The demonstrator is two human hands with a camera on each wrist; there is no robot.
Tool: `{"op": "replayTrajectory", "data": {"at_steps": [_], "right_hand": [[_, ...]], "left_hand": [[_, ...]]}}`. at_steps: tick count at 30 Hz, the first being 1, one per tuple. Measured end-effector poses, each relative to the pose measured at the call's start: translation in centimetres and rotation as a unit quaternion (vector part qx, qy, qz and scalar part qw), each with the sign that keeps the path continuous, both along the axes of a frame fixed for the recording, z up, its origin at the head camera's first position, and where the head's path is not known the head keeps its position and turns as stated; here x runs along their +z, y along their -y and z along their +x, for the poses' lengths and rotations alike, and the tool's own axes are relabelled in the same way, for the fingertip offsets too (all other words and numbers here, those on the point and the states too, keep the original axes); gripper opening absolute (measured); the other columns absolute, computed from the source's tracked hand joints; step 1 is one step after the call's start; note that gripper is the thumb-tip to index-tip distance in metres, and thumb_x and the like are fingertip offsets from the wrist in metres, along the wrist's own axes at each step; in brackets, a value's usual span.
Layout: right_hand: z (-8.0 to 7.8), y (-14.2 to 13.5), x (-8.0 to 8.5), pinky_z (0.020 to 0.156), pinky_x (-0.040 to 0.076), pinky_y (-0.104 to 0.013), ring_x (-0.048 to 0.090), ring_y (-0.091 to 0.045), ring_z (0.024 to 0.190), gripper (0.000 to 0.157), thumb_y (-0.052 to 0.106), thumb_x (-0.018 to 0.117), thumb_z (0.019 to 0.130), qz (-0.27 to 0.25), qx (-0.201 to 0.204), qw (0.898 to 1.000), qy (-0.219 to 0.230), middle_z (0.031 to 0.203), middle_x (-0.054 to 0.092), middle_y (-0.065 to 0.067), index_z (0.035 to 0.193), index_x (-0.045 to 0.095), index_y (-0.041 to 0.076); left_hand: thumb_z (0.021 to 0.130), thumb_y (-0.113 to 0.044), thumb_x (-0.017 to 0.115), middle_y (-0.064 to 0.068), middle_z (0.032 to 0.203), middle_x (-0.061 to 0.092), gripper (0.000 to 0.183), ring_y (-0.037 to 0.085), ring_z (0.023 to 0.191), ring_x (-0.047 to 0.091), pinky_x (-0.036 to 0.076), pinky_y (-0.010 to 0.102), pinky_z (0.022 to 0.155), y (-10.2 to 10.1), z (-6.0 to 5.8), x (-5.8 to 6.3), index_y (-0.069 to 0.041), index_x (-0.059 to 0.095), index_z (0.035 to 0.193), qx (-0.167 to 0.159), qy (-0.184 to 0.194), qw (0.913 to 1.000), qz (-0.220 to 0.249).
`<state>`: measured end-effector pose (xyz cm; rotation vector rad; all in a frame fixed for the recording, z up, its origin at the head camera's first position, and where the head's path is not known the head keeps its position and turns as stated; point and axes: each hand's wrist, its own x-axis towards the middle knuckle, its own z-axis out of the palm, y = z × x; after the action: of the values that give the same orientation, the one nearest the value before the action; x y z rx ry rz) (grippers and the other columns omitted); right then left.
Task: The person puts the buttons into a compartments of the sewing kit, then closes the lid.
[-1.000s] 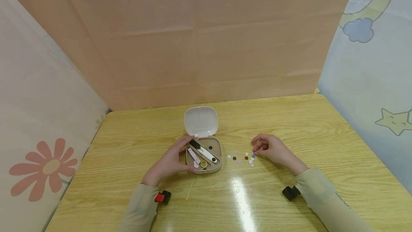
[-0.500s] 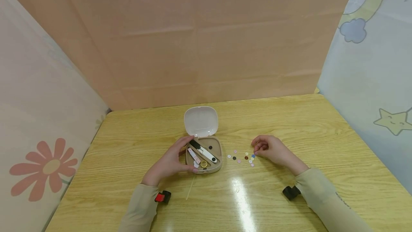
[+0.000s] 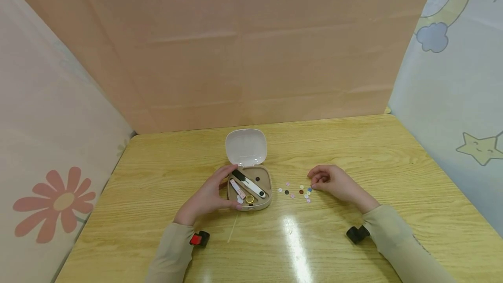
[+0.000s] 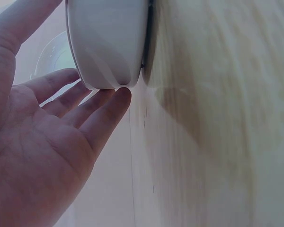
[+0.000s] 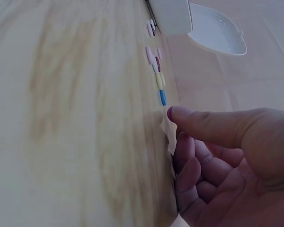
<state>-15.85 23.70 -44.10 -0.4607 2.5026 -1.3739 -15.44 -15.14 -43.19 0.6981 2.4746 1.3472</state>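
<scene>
A beige sewing box (image 3: 264, 174) stands on the table with its white lid (image 3: 246, 148) raised. Inside lie a long black-and-white tool (image 3: 251, 185), a pink-patterned strip (image 3: 237, 189), a gold ring-shaped piece (image 3: 249, 199) and a dark button (image 3: 257, 179). My left hand (image 3: 206, 196) holds the box from its left side, thumb at the front and fingertips at the back corner. Beside the loose buttons, my right hand (image 3: 333, 182) rests with loosely curled fingers, nothing seen between them. Its thumb tip is close to a blue button (image 5: 163, 97); contact cannot be told.
Several small buttons, among them a white one (image 3: 280, 190), a black one (image 3: 286, 192) and a dark red one (image 3: 301, 191), lie between the box and my right hand. A thin pale strand (image 3: 232, 229) lies in front of the box. Fabric walls (image 3: 251, 56) enclose the table.
</scene>
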Motion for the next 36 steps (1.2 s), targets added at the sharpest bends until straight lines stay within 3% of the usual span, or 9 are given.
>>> {"op": "replayTrajectory", "data": {"at_steps": [8,15,18,21,25,29,36], "right_hand": [[0.3,-0.1,0.4,0.070,0.051,-0.025,0.059,-0.023,0.082,0.024,0.001,0.067,0.088,-0.027,-0.004,0.999,0.018,0.090,0.063,-0.011,0.111,0.061,-0.007],[0.7,-0.4,0.5,0.071,0.051,-0.024,0.060,-0.023,0.084,0.026,0.001,0.067,0.088,-0.032,-0.018,0.999,0.006,0.091,0.063,-0.011,0.112,0.061,-0.007],[0.7,-0.5,0.4,0.071,0.053,-0.026,0.061,-0.025,0.084,0.027,0.001,0.066,0.089,-0.039,-0.021,0.999,0.009,0.093,0.062,-0.012,0.114,0.060,-0.007],[0.8,-0.4,0.5,0.070,0.054,-0.029,0.061,-0.026,0.085,0.028,0.000,0.065,0.090,-0.044,-0.022,0.999,0.013,0.093,0.061,-0.013,0.116,0.058,-0.007],[1.1,-0.2,0.9,0.071,0.054,-0.030,0.061,-0.024,0.086,0.029,0.003,0.065,0.090,-0.051,-0.021,0.998,0.010,0.094,0.060,-0.013,0.117,0.058,-0.006],[1.3,0.2,1.2,0.074,0.054,-0.029,0.062,-0.024,0.087,0.032,0.004,0.067,0.089,-0.067,-0.021,0.997,0.009,0.096,0.060,-0.015,0.118,0.057,-0.006],[1.3,0.6,1.4,0.076,0.055,-0.029,0.063,-0.029,0.090,0.035,0.002,0.065,0.090,-0.102,-0.011,0.995,0.017,0.102,0.061,-0.024,0.120,0.054,-0.010]], "left_hand": [[0.065,-0.029,0.089,0.001,0.152,0.028,0.102,0.022,0.136,0.030,0.036,0.041,0.106,0.0,0.0,-0.2,-0.014,0.032,0.149,-0.009,-0.007,0.9999,0.008],[0.066,-0.023,0.089,0.002,0.153,0.027,0.101,0.023,0.137,0.029,0.034,0.043,0.107,-0.1,0.0,-0.1,-0.015,0.032,0.149,-0.006,0.002,0.9999,0.012],[0.068,-0.014,0.088,0.011,0.153,0.026,0.099,0.030,0.137,0.028,0.033,0.048,0.107,-0.4,0.6,1.3,-0.007,0.031,0.149,-0.009,0.006,0.9998,0.019],[0.068,-0.011,0.087,0.012,0.153,0.025,0.099,0.031,0.137,0.027,0.032,0.049,0.107,-0.5,0.7,1.3,-0.006,0.030,0.149,-0.010,0.008,0.9997,0.023],[0.065,-0.022,0.089,0.004,0.153,0.027,0.102,0.024,0.137,0.029,0.033,0.043,0.108,-0.1,0.0,0.0,-0.014,0.032,0.149,-0.008,0.001,0.9998,0.017],[0.064,-0.029,0.089,-0.001,0.151,0.028,0.104,0.021,0.136,0.031,0.034,0.039,0.107,0.0,0.0,0.0,-0.016,0.032,0.149,-0.003,-0.001,1.0000,0.008],[0.064,-0.029,0.089,-0.003,0.151,0.027,0.106,0.017,0.135,0.031,0.035,0.035,0.107,0.0,0.1,0.0,-0.015,0.031,0.150,0.004,0.009,0.9999,0.003]]}}
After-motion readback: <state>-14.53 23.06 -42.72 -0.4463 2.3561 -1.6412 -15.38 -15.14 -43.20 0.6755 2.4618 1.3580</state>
